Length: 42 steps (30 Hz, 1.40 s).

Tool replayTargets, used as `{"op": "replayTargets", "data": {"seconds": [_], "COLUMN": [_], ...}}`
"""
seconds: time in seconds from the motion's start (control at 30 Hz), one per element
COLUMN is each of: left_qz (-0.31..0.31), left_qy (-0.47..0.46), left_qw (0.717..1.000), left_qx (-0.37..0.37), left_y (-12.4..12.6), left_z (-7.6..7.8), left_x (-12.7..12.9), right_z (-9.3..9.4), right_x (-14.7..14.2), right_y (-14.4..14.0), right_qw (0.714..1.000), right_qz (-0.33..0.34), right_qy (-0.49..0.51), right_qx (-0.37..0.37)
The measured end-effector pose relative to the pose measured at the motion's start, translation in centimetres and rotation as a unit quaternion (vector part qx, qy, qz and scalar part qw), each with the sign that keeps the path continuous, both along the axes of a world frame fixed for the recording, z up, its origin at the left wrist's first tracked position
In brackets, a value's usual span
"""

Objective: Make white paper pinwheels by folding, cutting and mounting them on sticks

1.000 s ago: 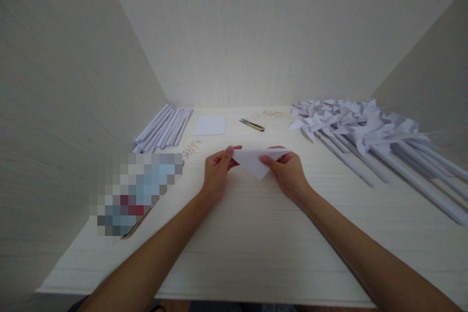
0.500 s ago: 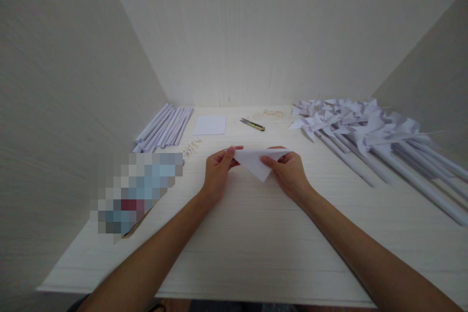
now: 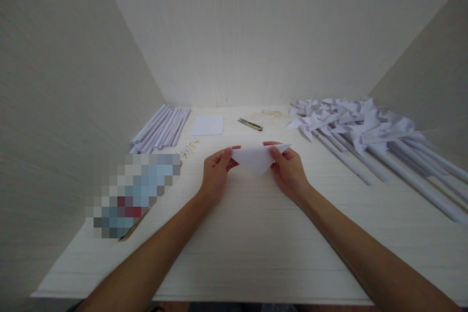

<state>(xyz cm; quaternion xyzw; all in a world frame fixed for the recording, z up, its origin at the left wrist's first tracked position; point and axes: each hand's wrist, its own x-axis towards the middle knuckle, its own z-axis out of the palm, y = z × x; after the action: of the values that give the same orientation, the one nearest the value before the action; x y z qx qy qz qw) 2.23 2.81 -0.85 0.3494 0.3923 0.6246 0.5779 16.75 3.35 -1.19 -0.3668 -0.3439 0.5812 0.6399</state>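
A sheet of white paper (image 3: 252, 158), folded into a triangle with its point facing me, is held up between both hands over the table. My left hand (image 3: 216, 168) pinches its left corner, thumb on top. Near the right corner, my right hand (image 3: 288, 165) grips the long folded edge between thumb and fingers. Beyond them lie small yellow-handled thread snips (image 3: 250, 124) and a flat stack of white paper squares (image 3: 208, 126).
Rolled white paper sticks (image 3: 161, 127) are bundled at the left. Many paper pinwheels on sticks (image 3: 358, 126) pile up at the right. A blurred-out item (image 3: 142, 192) lies left of my forearm, near small pale pieces (image 3: 190, 147). Walls enclose the white table (image 3: 234, 253).
The right thumb has slid outward along the paper toward its right corner. The folded paper has tilted, its lower point rising slightly. The left hand keeps its pinch.
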Motion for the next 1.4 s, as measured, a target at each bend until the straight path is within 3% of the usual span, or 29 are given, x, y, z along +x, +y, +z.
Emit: {"op": "replayTargets", "data": {"seconds": [0.4, 1.0, 1.4], "left_qz": [-0.011, -0.007, -0.026], "left_qy": [-0.002, 0.010, 0.033], "left_qw": [1.000, 1.000, 0.999], "left_qx": [-0.004, 0.017, 0.035], "left_y": [-0.14, -0.14, -0.13], "left_z": [-0.18, -0.02, -0.43], "left_x": [0.22, 0.31, 0.17], "right_z": [0.38, 0.35, 0.13], "right_x": [0.40, 0.19, 0.39], "right_y": [0.07, 0.09, 0.26], "right_qw": [0.997, 0.999, 0.998], "right_qz": [-0.059, -0.023, -0.051], "right_qy": [0.050, 0.035, 0.035], "right_qx": [0.009, -0.013, -0.011]}}
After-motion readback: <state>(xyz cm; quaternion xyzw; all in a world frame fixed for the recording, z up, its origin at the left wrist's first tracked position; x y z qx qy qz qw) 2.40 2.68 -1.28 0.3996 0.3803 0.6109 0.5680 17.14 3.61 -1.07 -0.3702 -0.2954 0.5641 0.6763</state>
